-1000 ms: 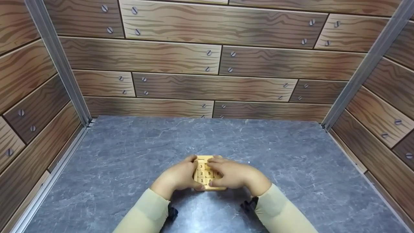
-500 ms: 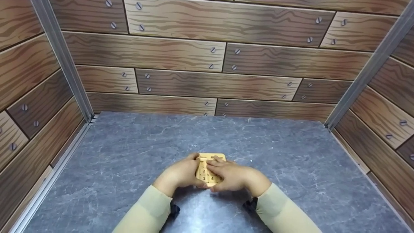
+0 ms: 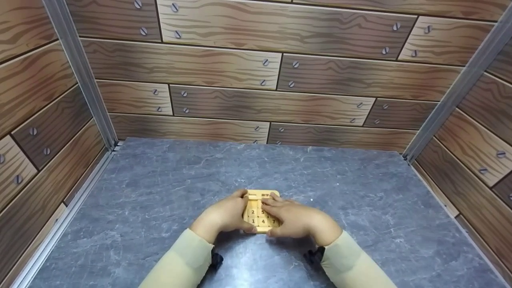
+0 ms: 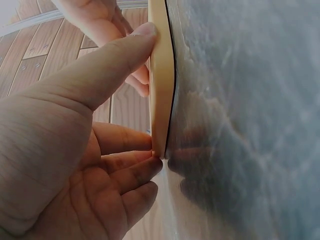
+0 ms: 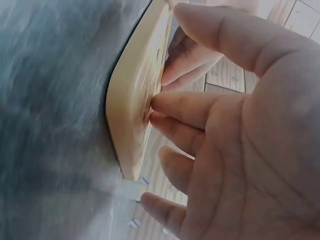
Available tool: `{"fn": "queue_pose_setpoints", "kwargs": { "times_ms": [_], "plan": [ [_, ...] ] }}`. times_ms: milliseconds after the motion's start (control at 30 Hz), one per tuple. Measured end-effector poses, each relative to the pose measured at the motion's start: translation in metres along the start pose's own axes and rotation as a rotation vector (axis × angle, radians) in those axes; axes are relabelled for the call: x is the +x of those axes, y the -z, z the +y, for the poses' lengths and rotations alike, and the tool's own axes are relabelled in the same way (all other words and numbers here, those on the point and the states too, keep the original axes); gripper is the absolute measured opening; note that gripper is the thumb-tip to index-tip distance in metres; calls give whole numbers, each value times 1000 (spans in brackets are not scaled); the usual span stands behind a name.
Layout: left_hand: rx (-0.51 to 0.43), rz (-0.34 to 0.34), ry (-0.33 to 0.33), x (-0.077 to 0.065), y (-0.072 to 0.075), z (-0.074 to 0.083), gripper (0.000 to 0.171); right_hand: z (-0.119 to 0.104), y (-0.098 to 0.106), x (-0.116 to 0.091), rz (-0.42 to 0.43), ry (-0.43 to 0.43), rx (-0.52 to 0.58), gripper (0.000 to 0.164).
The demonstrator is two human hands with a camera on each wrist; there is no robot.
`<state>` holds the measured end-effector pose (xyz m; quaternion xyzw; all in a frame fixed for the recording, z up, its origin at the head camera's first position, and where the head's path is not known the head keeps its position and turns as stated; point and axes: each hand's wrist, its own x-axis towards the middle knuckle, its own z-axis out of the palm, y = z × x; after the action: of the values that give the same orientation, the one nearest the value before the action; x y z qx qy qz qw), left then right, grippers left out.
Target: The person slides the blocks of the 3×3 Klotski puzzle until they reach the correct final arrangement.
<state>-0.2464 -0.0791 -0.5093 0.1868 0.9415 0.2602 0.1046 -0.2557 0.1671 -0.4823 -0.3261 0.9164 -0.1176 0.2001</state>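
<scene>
A yellow number slide puzzle (image 3: 262,192) lies flat on the grey marbled tabletop, its tiles 1, 2, 4, 5 and 7 at least partly readable. My left hand (image 3: 225,214) holds its left side, thumb at the near edge and fingers toward the far corner; the left wrist view shows the thumb (image 4: 142,37) on the puzzle's pale side (image 4: 161,90). Over the right part, my right hand (image 3: 298,218) touches the tiles with extended fingertips, its thumb at the near edge. Those fingers hide the upper right tiles. A blank slot shows at upper left.
The grey tabletop (image 3: 160,192) spreads around the puzzle. Wood-plank patterned walls (image 3: 224,68) close off the back and both sides, with metal posts (image 3: 86,88) at the back corners. Dark wrist straps (image 3: 216,260) show beneath the sleeves.
My right hand first slid toward the near edge, then shifted slightly right, uncovering the 7. Tile 3 no longer shows at upper left, where a slot is blank. The left hand keeps its hold.
</scene>
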Motion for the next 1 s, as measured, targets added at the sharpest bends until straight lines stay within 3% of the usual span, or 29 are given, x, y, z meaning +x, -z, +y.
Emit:
{"fn": "queue_pose_setpoints", "kwargs": {
  "times_ms": [433, 1000],
  "plan": [
    [16, 4, -17, -1, -1, 0, 101, -30, -13, -5, -54, 28, -62, 99],
    [19, -11, -23, -1, 1, 0, 99, -6, -15, 10, -1, 65, 3, 98]
  ]
}}
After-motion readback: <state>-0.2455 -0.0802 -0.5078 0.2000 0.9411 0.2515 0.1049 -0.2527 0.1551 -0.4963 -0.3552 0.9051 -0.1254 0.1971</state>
